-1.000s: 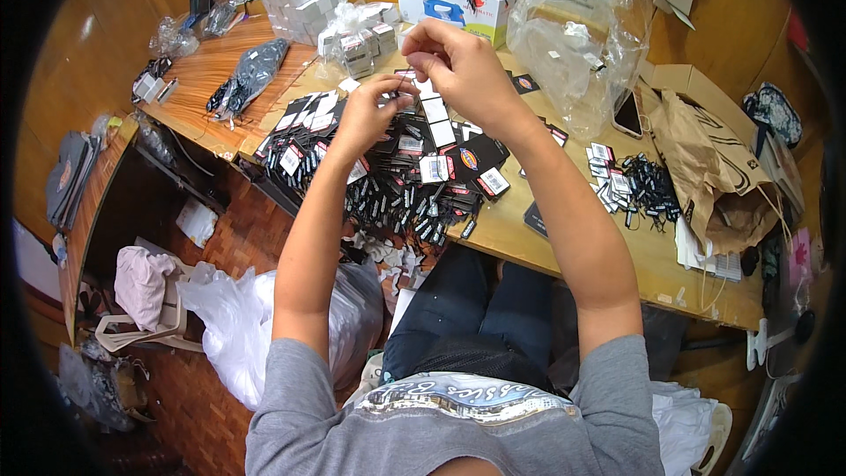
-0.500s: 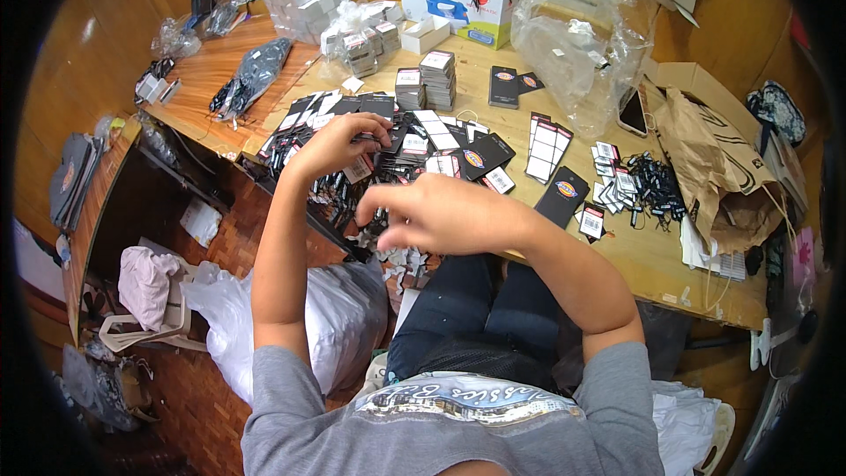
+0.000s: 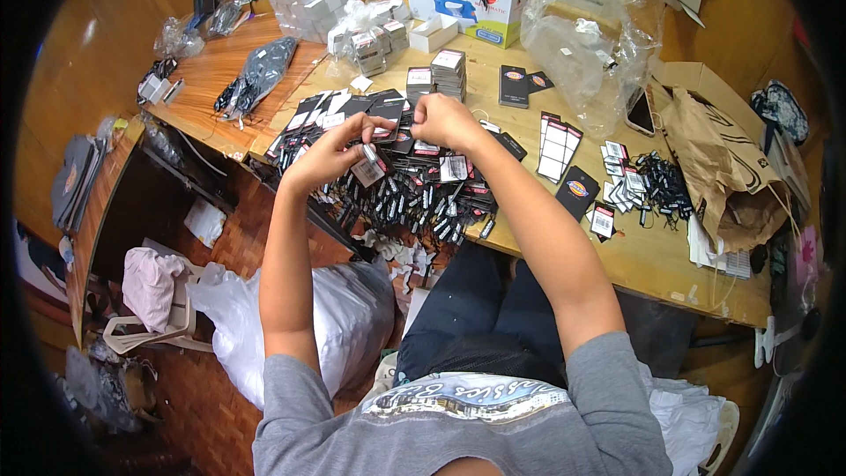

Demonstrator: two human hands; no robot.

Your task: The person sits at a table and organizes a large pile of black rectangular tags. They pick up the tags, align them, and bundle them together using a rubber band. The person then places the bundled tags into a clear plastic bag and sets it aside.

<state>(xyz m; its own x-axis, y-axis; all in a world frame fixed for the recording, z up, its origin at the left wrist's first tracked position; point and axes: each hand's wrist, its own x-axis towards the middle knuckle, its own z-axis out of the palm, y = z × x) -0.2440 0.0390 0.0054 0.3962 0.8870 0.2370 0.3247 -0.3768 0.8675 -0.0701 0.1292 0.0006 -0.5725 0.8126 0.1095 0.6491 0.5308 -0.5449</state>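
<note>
My left hand is closed on a hang tag with a printed white label, over the left side of a pile. To its right my right hand hovers over the same pile, thumb and fingers pinched together. Whatever lies in that pinch is too small to make out. The pile of hang tags, black and white with black strings, spreads under both hands to the table's near edge. Just beyond the right hand stand two neat stacks of tags.
On the wooden table lie black tags, a white-label strip, a bundle of strung tags and a phone. Behind stand a carton and a clear plastic bag. A brown paper bag is at right.
My right hand has moved away from my body and its fingers have gone from spread to pinched over the pile. My left hand has shifted slightly, and a labelled tag now shows in it.
</note>
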